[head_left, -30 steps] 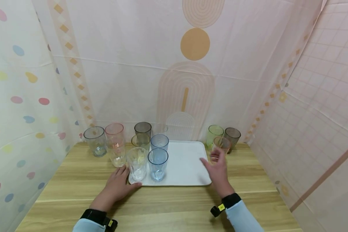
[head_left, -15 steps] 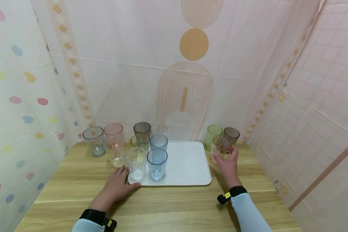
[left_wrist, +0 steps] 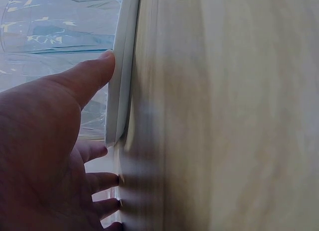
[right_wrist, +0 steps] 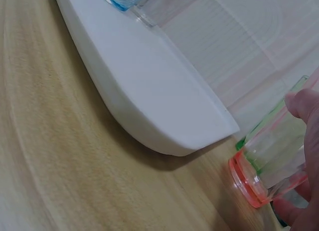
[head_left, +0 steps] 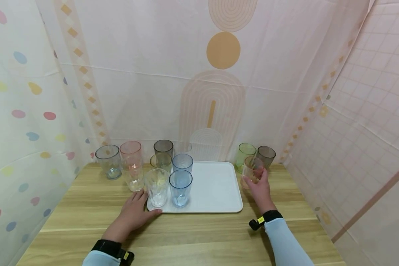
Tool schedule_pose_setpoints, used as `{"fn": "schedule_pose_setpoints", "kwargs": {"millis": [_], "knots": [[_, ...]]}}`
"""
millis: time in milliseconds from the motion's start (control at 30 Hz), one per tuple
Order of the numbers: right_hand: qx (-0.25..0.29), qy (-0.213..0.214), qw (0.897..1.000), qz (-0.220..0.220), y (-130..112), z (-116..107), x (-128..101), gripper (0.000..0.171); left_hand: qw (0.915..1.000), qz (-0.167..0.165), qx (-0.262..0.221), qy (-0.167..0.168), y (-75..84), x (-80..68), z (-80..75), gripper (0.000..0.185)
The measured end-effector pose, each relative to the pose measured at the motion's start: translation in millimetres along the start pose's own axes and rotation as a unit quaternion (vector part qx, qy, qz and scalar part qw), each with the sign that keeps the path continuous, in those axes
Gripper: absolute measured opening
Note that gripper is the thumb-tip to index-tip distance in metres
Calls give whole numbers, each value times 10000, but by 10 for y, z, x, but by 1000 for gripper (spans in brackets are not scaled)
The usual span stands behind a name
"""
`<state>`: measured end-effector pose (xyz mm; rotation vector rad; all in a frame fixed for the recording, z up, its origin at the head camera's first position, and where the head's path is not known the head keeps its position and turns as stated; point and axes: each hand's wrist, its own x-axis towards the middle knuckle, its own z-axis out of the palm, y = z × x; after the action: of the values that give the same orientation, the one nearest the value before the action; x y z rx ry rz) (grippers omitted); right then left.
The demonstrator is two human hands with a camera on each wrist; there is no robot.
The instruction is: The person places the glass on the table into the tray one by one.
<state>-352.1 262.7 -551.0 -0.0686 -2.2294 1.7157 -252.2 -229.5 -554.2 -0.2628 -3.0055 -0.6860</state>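
Note:
My right hand [head_left: 261, 187] holds a pinkish-orange glass [head_left: 251, 168] on the table to the right of the white tray [head_left: 216, 188]. In the right wrist view the thumb and fingers wrap the sides of this glass [right_wrist: 251, 178], its base at the wood. My left hand [head_left: 135, 211] rests at the tray's near left corner. Its thumb touches the tray's rim [left_wrist: 122, 76] in the left wrist view, the other fingers spread beside the corner. On the tray's left side stand a clear glass [head_left: 157, 190], a blue glass [head_left: 180, 190] and several more behind them.
A green glass [head_left: 245, 155] and a dark grey glass [head_left: 267, 156] stand just behind the held glass. At the left of the tray are a bluish-grey glass [head_left: 109, 162] and a pink glass [head_left: 131, 157]. A patterned curtain [head_left: 146, 99] hangs behind the table.
My right hand has moved to the right, from the tray's right edge to the far side of the pinkish-orange glass, and closed round it. The left hand has stayed in place.

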Motion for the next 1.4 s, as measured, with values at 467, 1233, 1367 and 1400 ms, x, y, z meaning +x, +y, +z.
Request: {"fn": "schedule_pose_setpoints", "kwargs": {"millis": [467,1233,1367,1400], "knots": [[-44,-34,9999,-121,-147,-64,-73,80,9999,-104,117,-65,-29,35,38,113],[-257,-1157,9926,-266,-540,741,-15,82,9998,-130,139,-101,37,-6,-17,109],[-218,-1268,9911,-352,-582,982,57,78,9998,-114,101,-92,30,7,2,109],[-213,-1289,9908,-350,-600,1034,75,79,9999,-99,97,-76,24,10,10,109]]}}
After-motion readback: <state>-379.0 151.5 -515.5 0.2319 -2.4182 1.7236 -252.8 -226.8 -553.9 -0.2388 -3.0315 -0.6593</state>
